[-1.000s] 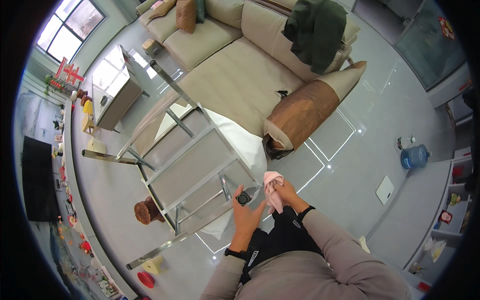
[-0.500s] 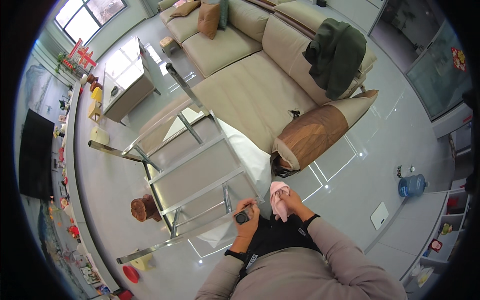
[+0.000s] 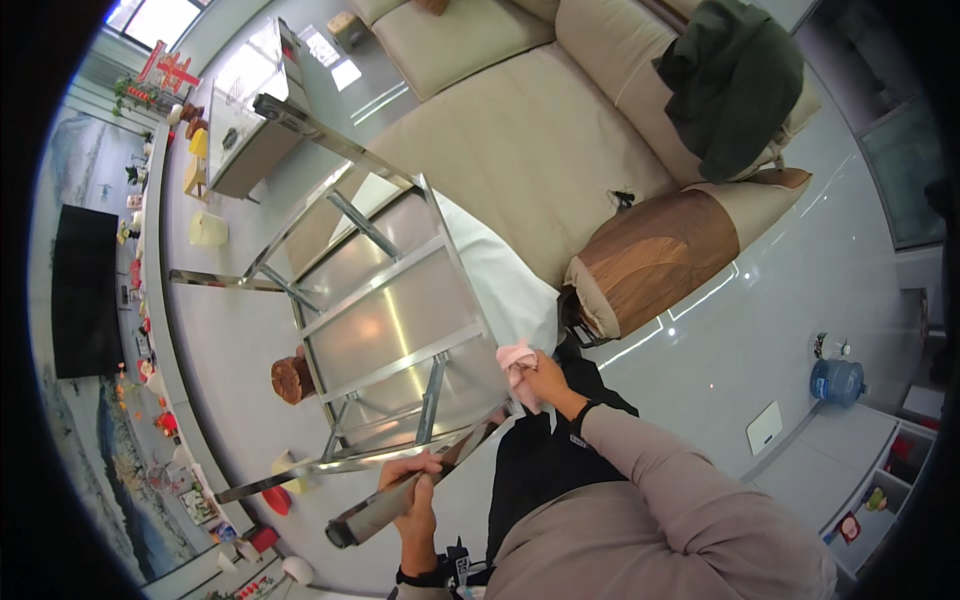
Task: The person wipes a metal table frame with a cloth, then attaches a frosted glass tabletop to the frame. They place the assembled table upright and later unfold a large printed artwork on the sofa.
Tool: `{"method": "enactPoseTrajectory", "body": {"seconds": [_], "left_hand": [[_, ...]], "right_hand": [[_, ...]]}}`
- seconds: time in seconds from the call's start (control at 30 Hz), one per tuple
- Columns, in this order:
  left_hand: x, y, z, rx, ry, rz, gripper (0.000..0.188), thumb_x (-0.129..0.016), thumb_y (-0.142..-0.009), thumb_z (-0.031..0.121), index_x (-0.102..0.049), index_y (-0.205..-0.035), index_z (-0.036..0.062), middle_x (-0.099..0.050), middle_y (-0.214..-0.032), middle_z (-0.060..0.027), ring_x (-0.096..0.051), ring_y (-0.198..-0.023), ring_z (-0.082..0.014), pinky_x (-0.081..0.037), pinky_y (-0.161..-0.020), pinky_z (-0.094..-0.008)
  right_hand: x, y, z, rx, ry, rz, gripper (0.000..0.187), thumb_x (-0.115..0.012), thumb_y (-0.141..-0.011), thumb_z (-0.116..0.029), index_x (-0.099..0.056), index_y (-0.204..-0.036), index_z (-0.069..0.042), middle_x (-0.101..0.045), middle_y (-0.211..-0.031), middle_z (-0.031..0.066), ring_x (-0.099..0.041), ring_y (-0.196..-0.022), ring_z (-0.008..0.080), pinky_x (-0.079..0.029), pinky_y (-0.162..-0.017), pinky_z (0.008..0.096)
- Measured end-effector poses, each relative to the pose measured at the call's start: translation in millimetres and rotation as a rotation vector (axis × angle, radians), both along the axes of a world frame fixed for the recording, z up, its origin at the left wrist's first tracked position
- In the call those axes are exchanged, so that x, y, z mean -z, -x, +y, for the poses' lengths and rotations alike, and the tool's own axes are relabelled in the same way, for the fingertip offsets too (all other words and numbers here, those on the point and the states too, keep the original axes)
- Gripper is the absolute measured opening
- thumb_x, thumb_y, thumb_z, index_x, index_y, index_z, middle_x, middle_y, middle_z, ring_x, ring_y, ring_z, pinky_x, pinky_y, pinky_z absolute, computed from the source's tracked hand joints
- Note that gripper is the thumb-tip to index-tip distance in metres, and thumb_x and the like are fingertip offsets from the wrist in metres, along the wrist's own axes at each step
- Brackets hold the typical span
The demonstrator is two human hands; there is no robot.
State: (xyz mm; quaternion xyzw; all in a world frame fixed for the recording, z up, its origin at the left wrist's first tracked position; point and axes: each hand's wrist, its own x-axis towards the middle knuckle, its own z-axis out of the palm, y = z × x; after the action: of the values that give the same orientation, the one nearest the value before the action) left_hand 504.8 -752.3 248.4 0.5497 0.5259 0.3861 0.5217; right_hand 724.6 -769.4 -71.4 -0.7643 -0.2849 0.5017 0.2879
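Head view: the metal-framed table point(image 3: 375, 322) took up the middle of the room, turned so that its underside and crossbars faced the person, its legs sticking out past the frame. The left hand point(image 3: 415, 500) was wrapped around the nearest square metal leg point(image 3: 372, 512), fingers over the top and thumb along the near side, a grip that probably served to steady the leg close to its free end. The right hand point(image 3: 550, 382) was closed on a bunched pink cloth point(image 3: 517, 360) at the frame's near corner; bunching it likely put a soft pad between fingers and metal, though whether the cloth was pressed against the frame I cannot tell. A white sheet point(image 3: 505, 268) spread out from the table's edge beside the beige sofa point(image 3: 500, 135), perhaps to protect the surfaces from scuffing; what bore the table's weight was hidden. A log stool point(image 3: 291, 380) stood at the far edge of the frame. A dark green garment point(image 3: 735, 92) hung over the sofa back, seemingly just laid there, and a blue water jug point(image 3: 836, 382) sat well apart on the right.
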Motion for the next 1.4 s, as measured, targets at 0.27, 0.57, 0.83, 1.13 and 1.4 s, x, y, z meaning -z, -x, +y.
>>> {"method": "enactPoseTrajectory", "body": {"seconds": [0.27, 0.57, 0.83, 1.13, 1.4], "left_hand": [[-19, -17, 7, -0.130, 0.101, 0.104, 0.030, -0.073, -0.091, 0.027, -0.059, -0.096, 0.0009, -0.071, -0.088, -0.0113, -0.071, -0.092, -0.0267, -0.049, -0.103, -0.0536], [-33, -26, 21, -0.100, 0.157, 0.110, 0.009, -0.070, -0.091, 0.006, -0.064, -0.091, -0.0002, -0.071, -0.086, -0.0169, -0.070, -0.087, -0.0328, -0.052, -0.094, -0.0529], [1, 10, 7, 0.129, 0.038, -0.089, 0.021, -0.076, -0.090, 0.015, -0.063, -0.100, 0.0004, -0.074, -0.087, -0.0185, -0.073, -0.088, -0.0388, -0.054, -0.093, -0.0581], [-3, -27, 8, -0.066, 0.096, 0.063, 0.007, -0.066, -0.083, 0.009, -0.067, -0.086, 0.0027, -0.072, -0.078, -0.0134, -0.073, -0.083, -0.0369, -0.054, -0.093, -0.0537], [16, -43, 11, -0.159, -0.085, -0.077, 0.020, -0.073, -0.088, 0.016, -0.065, -0.090, -0.0026, -0.071, -0.083, -0.0190, -0.070, -0.080, -0.0351, -0.056, -0.083, -0.0500]], "right_hand": [[41, 10, 110, 0.057, -0.139, 0.037, 0.034, -0.057, -0.096, -0.031, -0.061, -0.112, -0.002, -0.068, -0.105, 0.0257, -0.064, -0.101, 0.0464, -0.050, -0.083, 0.0517], [92, -47, 413, -0.030, -0.428, -0.101, 0.031, -0.058, -0.095, -0.032, -0.065, -0.107, -0.004, -0.071, -0.104, 0.0238, -0.067, -0.098, 0.0429, -0.052, -0.081, 0.0501], [104, -69, 546, -0.049, -0.397, -0.166, 0.039, -0.061, -0.092, -0.033, -0.065, -0.120, -0.006, -0.072, -0.112, 0.0206, -0.069, -0.105, 0.0388, -0.054, -0.088, 0.0463], [127, -57, 437, -0.104, -0.254, -0.088, 0.046, -0.068, -0.087, -0.038, -0.064, -0.119, -0.005, -0.072, -0.111, 0.0217, -0.070, -0.101, 0.0388, -0.055, -0.085, 0.0457], [91, -20, 262, -0.075, 0.012, -0.046, 0.049, -0.069, -0.088, -0.036, -0.059, -0.125, -0.004, -0.073, -0.109, 0.0206, -0.071, -0.099, 0.0367, -0.055, -0.083, 0.0441]]}}
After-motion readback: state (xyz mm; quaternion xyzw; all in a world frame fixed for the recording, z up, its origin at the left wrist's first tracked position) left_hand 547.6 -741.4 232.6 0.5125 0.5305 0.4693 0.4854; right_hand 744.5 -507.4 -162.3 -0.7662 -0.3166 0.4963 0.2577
